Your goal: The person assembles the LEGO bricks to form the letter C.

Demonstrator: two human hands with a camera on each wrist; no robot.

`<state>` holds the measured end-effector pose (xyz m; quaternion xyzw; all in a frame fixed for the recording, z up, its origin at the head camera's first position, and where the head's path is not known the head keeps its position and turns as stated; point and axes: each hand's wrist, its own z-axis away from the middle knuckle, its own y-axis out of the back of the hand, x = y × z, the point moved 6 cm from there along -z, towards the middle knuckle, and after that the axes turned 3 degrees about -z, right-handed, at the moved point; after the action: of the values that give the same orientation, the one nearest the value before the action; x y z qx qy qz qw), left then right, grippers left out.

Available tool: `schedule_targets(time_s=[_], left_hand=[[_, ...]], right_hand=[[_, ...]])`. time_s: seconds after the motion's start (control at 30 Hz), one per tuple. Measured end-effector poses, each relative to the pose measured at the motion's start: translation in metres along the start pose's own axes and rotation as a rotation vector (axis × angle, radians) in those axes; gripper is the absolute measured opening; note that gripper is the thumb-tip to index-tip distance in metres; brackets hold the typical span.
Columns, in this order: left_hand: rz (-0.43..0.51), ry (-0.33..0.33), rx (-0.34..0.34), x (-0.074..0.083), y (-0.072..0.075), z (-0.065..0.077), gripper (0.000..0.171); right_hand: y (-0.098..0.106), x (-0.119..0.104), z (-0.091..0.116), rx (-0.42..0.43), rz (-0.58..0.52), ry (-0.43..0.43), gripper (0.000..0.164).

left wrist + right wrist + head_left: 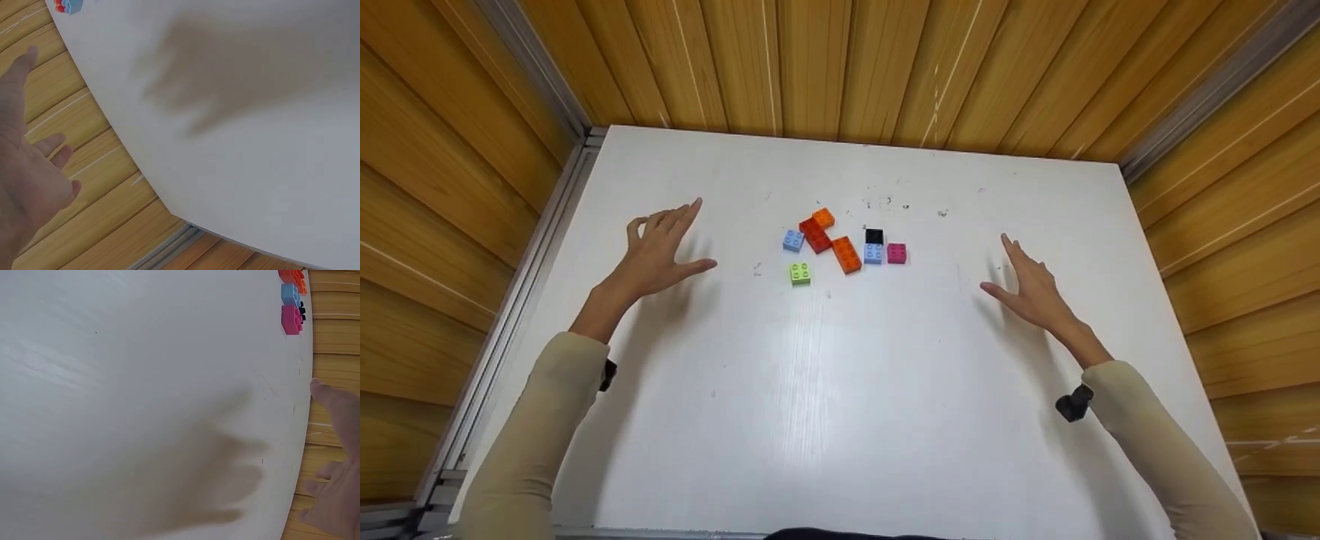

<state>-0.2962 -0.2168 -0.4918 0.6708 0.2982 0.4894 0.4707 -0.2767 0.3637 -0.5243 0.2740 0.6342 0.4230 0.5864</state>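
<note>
My left hand (656, 255) hovers above the left part of the table, fingers spread and holding nothing. Over the right side my right hand (1030, 291) is also raised, its thumb apart from the fingers and its grasp empty. Between them lies a loose group of toy building bricks: a light blue brick (793, 240), a red brick (815, 235), a small orange brick (823, 217), a longer orange brick (847, 255), a lime green brick (800, 274), a black brick (874, 236), a second light blue brick (873, 253) and a magenta brick (896, 253).
The white table (825, 405) carries dark scuff marks behind the bricks. Wood-patterned panels (810, 67) wall it at the back and both sides, with a metal frame rail (510, 300) along the left edge. A small black device (1074, 403) is on the right sleeve.
</note>
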Motion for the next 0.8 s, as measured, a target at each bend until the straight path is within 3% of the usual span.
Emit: schedule_targets(time_s=[0.3,0.53,0.8], left_hand=[[0.092,0.020,-0.050,0.017,-0.019,-0.008,0.092],[0.173,0.023,-0.103,0.045,-0.032,-0.020,0.084],[0.234,-0.040,-0.121,0.086,-0.065,-0.059,0.075]], right_hand=[[-0.016,-0.005,0.004,0.026,-0.192,0.004,0.074],[-0.035,-0.027,0.004,0.052,-0.280,0.062,0.060],[-0.066,-0.067,-0.002,0.009,-0.420,0.129,0.044]])
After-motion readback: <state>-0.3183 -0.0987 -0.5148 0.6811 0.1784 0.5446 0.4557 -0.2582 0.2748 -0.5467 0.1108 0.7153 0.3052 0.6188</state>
